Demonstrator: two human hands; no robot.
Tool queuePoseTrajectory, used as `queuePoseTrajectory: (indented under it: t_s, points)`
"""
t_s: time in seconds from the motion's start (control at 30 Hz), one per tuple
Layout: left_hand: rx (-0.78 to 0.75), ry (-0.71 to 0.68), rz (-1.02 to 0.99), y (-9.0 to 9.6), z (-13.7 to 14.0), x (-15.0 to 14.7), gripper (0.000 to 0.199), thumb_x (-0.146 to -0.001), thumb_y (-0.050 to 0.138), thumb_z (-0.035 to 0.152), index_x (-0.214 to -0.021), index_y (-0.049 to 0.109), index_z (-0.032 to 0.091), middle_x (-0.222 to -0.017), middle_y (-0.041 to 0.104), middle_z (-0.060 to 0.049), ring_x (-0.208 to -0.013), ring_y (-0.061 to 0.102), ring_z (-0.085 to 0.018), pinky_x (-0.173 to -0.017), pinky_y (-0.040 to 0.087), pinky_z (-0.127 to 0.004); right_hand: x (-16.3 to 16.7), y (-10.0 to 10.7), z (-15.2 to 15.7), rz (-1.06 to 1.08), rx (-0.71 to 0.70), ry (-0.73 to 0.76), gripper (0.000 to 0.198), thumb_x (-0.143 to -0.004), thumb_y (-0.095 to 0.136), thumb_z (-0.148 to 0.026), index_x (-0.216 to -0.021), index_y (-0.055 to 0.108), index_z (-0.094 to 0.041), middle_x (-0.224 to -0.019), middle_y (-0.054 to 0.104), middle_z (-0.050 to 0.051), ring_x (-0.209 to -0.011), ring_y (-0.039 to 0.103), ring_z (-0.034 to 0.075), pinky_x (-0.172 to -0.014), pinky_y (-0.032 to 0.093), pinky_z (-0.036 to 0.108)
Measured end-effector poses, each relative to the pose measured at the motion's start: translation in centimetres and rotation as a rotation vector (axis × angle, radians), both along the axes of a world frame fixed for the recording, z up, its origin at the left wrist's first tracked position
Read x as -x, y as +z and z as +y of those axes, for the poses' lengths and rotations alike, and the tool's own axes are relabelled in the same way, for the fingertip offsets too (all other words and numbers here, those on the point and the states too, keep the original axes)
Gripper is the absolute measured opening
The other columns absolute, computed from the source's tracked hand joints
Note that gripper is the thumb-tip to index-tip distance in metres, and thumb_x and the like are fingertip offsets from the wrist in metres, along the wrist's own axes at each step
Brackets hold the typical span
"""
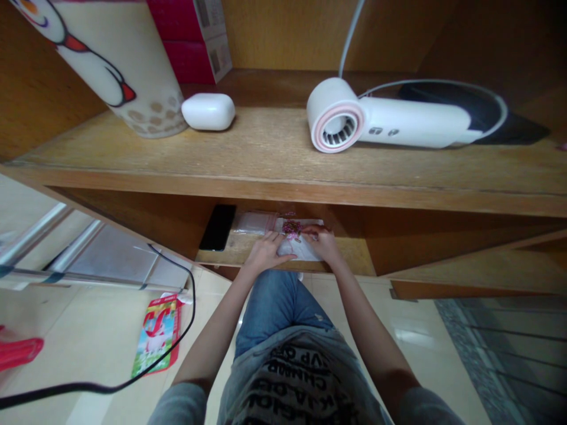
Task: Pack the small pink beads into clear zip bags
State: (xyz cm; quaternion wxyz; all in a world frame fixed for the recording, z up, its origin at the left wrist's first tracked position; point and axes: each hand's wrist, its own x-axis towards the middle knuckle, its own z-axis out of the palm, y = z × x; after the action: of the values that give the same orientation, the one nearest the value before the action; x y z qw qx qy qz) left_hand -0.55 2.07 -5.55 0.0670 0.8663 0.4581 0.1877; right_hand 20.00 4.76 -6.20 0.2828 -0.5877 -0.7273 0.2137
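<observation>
On the lower shelf a small heap of pinkish-purple bits (pixel 291 227), too small to name exactly, lies on a white sheet (pixel 305 251). My left hand (pixel 267 252) rests at the sheet's left side, its thumb stretched away from the fingers and nothing visibly gripped. Fingers pinched together, my right hand (pixel 323 242) is at the right edge of the heap; whatever is between its fingertips is too small to make out. Behind my left hand lies a clear plastic bag (pixel 256 222). Further left is a black phone (pixel 218 227).
The upper shelf (pixel 266 159) juts out above my hands. It carries a bubble tea cup (pixel 133 77), a white earbud case (pixel 208 111), a magenta box (pixel 188 59) and a white handheld fan (pixel 411 122) with a cord. A black cable (pixel 190 313) hangs at the left.
</observation>
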Motion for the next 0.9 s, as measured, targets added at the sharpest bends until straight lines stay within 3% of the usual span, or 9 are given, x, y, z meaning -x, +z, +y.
queuePoseTrajectory:
  t_s: [0.13, 0.37, 0.53, 0.67, 0.9]
  points:
    - [-0.018, -0.009, 0.011, -0.3, 0.1, 0.0, 0.050, -0.076, 0.046, 0.060, -0.095, 0.054, 0.015, -0.089, 0.059, -0.008, -0.089, 0.053, -0.024, -0.076, 0.042, -0.034, 1.0, 0.2, -1.2, 0.117, 0.057, 0.081, 0.027, -0.081, 0.051, -0.040, -0.084, 0.068, -0.019, -0.065, 0.065, 0.001, -0.055, 0.053, 0.013, -0.053, 0.037, 0.022]
    - [-0.021, -0.015, -0.007, -0.4, 0.1, 0.1, 0.046, -0.077, 0.048, 0.057, -0.094, 0.054, 0.016, -0.090, 0.059, -0.009, -0.089, 0.053, -0.024, -0.076, 0.042, -0.035, 2.2, 0.9, -1.7, 0.196, 0.078, 0.188, 0.026, -0.081, 0.051, -0.039, -0.086, 0.068, -0.019, -0.079, 0.069, 0.003, -0.066, 0.058, 0.014, -0.062, 0.041, 0.023]
    - [-0.008, -0.003, -0.018, -0.3, 0.1, 0.1, 0.049, -0.076, 0.047, 0.061, -0.094, 0.054, 0.016, -0.089, 0.059, -0.008, -0.089, 0.053, -0.024, -0.076, 0.043, -0.035, 0.9, 0.8, -0.9, 0.114, 0.018, 0.074, 0.023, -0.080, 0.052, -0.035, -0.086, 0.068, -0.020, -0.078, 0.069, 0.003, -0.067, 0.059, 0.015, -0.061, 0.041, 0.023]
    - [0.009, 0.001, -0.022, -0.2, 0.1, 0.0, 0.053, -0.076, 0.045, 0.063, -0.097, 0.054, 0.015, -0.088, 0.059, -0.009, -0.089, 0.054, -0.024, -0.077, 0.043, -0.035, -0.3, 0.5, -0.1, -0.007, -0.032, 0.003, 0.017, -0.078, 0.053, -0.025, -0.087, 0.067, -0.022, -0.088, 0.070, 0.002, -0.075, 0.061, 0.016, -0.071, 0.042, 0.026]
    - [0.032, 0.010, -0.030, 0.1, 0.0, 0.0, 0.052, -0.076, 0.045, 0.062, -0.097, 0.055, 0.016, -0.091, 0.059, -0.009, -0.091, 0.054, -0.024, -0.077, 0.043, -0.035, -0.1, 0.6, 1.1, -0.190, 0.016, -0.099, 0.018, -0.078, 0.053, -0.025, -0.088, 0.067, -0.023, -0.091, 0.069, 0.003, -0.085, 0.060, 0.019, -0.082, 0.038, 0.031]
